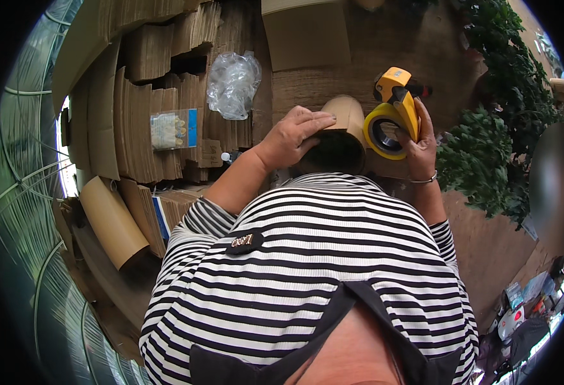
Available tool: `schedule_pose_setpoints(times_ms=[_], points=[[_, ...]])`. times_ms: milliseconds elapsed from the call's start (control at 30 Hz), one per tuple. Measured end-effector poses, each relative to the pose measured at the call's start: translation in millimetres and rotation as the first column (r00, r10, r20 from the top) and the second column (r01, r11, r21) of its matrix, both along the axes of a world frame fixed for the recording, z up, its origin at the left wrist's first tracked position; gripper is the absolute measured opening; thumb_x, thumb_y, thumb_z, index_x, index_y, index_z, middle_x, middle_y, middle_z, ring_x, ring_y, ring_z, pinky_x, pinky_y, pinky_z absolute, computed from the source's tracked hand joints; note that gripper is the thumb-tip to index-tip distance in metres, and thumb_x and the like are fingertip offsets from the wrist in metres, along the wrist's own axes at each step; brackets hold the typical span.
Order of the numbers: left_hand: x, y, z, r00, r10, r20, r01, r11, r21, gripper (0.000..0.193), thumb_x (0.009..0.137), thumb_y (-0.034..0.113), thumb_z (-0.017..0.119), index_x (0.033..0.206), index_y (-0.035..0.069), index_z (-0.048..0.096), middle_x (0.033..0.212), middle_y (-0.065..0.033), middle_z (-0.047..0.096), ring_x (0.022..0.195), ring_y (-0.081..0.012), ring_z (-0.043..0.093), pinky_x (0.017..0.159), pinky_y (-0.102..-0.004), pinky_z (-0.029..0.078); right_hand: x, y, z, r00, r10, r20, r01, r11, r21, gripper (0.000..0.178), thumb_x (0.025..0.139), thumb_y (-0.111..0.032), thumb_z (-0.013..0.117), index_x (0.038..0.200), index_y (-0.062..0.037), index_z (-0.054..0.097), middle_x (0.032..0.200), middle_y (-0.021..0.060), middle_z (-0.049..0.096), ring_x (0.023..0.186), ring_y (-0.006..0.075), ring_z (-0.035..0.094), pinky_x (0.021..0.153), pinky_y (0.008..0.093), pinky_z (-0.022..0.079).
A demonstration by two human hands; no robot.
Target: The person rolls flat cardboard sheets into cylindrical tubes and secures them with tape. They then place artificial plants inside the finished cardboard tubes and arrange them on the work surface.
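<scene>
In front of my chest lies a rolled brown cardboard sleeve (346,110), its open end toward me. Something dark green shows dimly inside it. My left hand (295,133) grips the left side of the sleeve's rim, with fingers over the top edge. Just right of the sleeve, my right hand (424,146) is closed round a yellow tape dispenser (394,78). A roll of yellow tape (370,128) sits on the dispenser, close to the sleeve's right side. The fingers behind the dispenser's handle are partly hidden.
Folded cardboard stacks (147,102) stand at left, bearing a clear plastic bag (234,85) and a packet of gloves (174,129). Another cardboard roll (113,221) lies lower left. Leafy green branches (481,144) fill the right. A cardboard box (307,38) stands at the far side.
</scene>
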State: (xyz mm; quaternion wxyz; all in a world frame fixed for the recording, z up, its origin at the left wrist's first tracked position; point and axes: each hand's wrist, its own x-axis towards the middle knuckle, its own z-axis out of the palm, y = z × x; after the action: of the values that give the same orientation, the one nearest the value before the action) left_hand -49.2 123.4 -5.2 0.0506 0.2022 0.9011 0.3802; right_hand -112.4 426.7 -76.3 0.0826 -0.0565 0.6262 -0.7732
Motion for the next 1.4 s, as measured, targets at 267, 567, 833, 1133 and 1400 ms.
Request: schedule_pose_setpoints(times_ms=[267, 567, 833, 1133, 1400], points=[[-18, -24, -3, 0.801, -0.088, 0.592, -0.226, 0.871, 0.435, 0.044, 0.098, 0.027, 0.063, 0.136, 0.004, 0.057, 0.121, -0.0093, 0.063, 0.110, -0.0190, 0.059, 0.101, -0.0347, 0.047, 16, 2, -7, 0.988, 0.149, -0.029, -0.150, 0.989, -0.002, 0.081, 0.083, 0.000, 0.076, 0.153, 0.0008, 0.036, 0.158, 0.0138, 0.039, 0.145, 0.0247, 0.039, 0.119, 0.0364, 0.032], [-50, 4, 12, 0.484, -0.143, 0.863, -0.648, 0.604, 0.464, 0.045, 0.106, 0.039, 0.052, 0.118, -0.001, 0.067, 0.101, -0.0065, 0.069, 0.088, -0.0103, 0.062, 0.079, -0.0231, 0.052, 18, -11, 35, 0.844, 0.388, -0.370, -0.121, 0.810, 0.573, 0.081, 0.064, 0.012, 0.076, 0.141, -0.0022, 0.053, 0.128, 0.0177, 0.060, 0.111, 0.0324, 0.061, 0.095, 0.0388, 0.051], [-38, -7, -8, 0.460, -0.118, 0.880, -0.769, 0.443, 0.461, 0.019, 0.098, 0.018, 0.068, 0.103, 0.000, 0.071, 0.087, -0.0035, 0.068, 0.071, -0.0073, 0.059, 0.066, -0.0219, 0.052, 17, -20, 67, 0.827, 0.410, -0.383, -0.086, 0.767, 0.636, 0.071, 0.064, 0.001, 0.081, 0.133, -0.0075, 0.064, 0.099, 0.0139, 0.064, 0.083, 0.0276, 0.065, 0.071, 0.0331, 0.054], [-39, -113, -44, 0.399, 0.235, 0.886, -0.833, 0.497, 0.243, 0.017, 0.094, 0.021, 0.073, 0.093, 0.005, 0.067, 0.072, 0.0021, 0.059, 0.060, -0.0071, 0.051, 0.055, -0.0221, 0.043, 10, 7, 27, 0.867, 0.416, 0.272, -0.476, 0.855, 0.207, 0.068, 0.077, 0.005, 0.072, 0.142, 0.0032, 0.053, 0.150, 0.0148, 0.051, 0.136, 0.0219, 0.049, 0.114, 0.0327, 0.037], [63, -80, -120, -0.027, 0.140, 0.990, -0.763, 0.636, -0.111, 0.020, 0.096, 0.024, 0.069, 0.085, 0.009, 0.063, 0.071, 0.0011, 0.059, 0.064, -0.0104, 0.055, 0.054, -0.0280, 0.047, 17, 3, 15, 0.769, 0.482, 0.420, -0.566, 0.819, 0.096, 0.071, 0.077, 0.002, 0.071, 0.145, 0.0041, 0.049, 0.152, 0.0127, 0.047, 0.138, 0.0215, 0.046, 0.117, 0.0327, 0.033]])
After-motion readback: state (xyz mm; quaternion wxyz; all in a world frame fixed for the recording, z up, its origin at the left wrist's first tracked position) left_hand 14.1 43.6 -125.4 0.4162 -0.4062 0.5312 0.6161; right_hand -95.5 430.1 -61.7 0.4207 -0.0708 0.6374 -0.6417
